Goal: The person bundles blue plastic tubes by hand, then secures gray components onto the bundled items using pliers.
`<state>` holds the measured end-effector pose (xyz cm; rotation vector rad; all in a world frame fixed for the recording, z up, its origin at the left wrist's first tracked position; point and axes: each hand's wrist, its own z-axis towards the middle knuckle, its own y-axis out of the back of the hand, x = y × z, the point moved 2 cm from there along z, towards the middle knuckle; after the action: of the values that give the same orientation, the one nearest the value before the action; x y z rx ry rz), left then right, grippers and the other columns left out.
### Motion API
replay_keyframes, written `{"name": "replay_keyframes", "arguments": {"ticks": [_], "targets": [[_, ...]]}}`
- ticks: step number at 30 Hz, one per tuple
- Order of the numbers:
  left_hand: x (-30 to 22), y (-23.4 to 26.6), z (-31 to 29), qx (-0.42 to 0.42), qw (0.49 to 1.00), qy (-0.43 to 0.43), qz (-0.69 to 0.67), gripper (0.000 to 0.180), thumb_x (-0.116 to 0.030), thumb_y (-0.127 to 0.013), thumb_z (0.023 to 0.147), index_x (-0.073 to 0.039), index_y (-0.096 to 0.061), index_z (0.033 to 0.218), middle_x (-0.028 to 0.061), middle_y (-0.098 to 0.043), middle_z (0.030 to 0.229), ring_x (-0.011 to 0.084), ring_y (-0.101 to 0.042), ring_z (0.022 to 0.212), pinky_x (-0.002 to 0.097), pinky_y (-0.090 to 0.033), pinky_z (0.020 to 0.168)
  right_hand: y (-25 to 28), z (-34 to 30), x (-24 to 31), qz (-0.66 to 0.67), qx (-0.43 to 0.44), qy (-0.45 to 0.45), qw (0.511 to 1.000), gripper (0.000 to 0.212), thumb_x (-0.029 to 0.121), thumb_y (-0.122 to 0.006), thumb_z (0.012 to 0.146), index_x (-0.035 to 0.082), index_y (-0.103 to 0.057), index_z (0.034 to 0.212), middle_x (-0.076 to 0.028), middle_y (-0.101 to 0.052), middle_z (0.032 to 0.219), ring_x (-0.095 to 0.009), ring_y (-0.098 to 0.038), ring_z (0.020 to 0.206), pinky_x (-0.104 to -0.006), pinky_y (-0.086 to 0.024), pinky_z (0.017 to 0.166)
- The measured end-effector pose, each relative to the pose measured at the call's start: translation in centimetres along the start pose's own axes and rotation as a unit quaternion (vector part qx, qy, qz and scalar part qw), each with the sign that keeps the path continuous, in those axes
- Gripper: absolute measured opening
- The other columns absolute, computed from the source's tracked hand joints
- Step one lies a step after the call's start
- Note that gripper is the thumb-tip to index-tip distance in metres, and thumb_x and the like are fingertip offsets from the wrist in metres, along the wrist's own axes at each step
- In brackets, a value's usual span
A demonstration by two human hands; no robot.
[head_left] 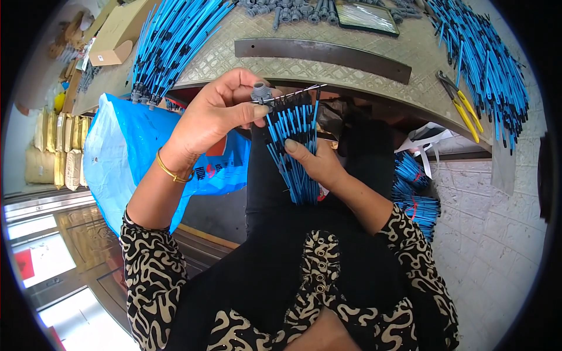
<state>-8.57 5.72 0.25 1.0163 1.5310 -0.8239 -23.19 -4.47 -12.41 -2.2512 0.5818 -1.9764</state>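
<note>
Between the thumb and fingers of my left hand [213, 111] is a small grey plastic fitting [260, 91] with a round, open top. My right hand [319, 162] is closed around a fanned bundle of thin blue-and-black tubes [297, 124], held over my lap with the black ends up. Thin metal wires [303, 92] run sideways across the bundle's top, from the fitting at my left fingertips out past the right edge. How the wires join the tubes is too small to make out. My right fingers are partly hidden behind the bundle.
On the table lie a dark metal strip [322, 56], loose grey fittings [293, 10], a tray of thin wires [367, 19] and yellow-handled pliers [461, 108]. Blue tubes [489, 76] pile up at right; tubes with grey fittings [175, 41] stand left, above a blue bag [120, 146].
</note>
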Motion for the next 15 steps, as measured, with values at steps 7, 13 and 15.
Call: {"name": "replay_keyframes", "arguments": {"ticks": [7, 13, 15], "targets": [[1.1, -1.1, -0.3, -0.117, 0.983, -0.077, 0.123, 0.03, -0.001, -0.066, 0.078, -0.003, -0.059, 0.107, -0.0024, -0.059, 0.083, 0.0025, -0.051, 0.069, 0.0165, -0.043, 0.059, -0.1, -0.2, 0.9, -0.043, -0.037, 0.011, 0.998, 0.044, 0.047, -0.058, 0.083, 0.003, -0.063, 0.08, -0.002, -0.06, 0.072, -0.009, -0.055, 0.068, -0.0239, -0.044, 0.065], [1.5, -1.3, -0.1, -0.155, 0.98, -0.08, 0.1, 0.029, -0.003, -0.068, 0.077, -0.004, -0.062, 0.105, -0.004, -0.057, 0.074, 0.0022, -0.051, 0.066, 0.0167, -0.043, 0.056, -0.2, 0.3, 0.5, -0.051, -0.019, -0.016, 0.998, 0.045, 0.047, -0.058, 0.083, 0.003, -0.063, 0.082, -0.003, -0.06, 0.073, -0.01, -0.056, 0.069, -0.0239, -0.044, 0.065], [1.2, -0.9, 0.0, -0.115, 0.99, -0.031, 0.072, 0.033, -0.005, -0.068, 0.077, -0.003, -0.06, 0.109, -0.003, -0.057, 0.077, 0.0034, -0.051, 0.067, 0.0172, -0.044, 0.059, -0.1, 0.3, 0.2, -0.045, -0.018, -0.011, 0.999, 0.045, 0.048, -0.058, 0.083, 0.003, -0.063, 0.082, -0.003, -0.06, 0.074, -0.01, -0.056, 0.07, -0.024, -0.044, 0.065]]}}
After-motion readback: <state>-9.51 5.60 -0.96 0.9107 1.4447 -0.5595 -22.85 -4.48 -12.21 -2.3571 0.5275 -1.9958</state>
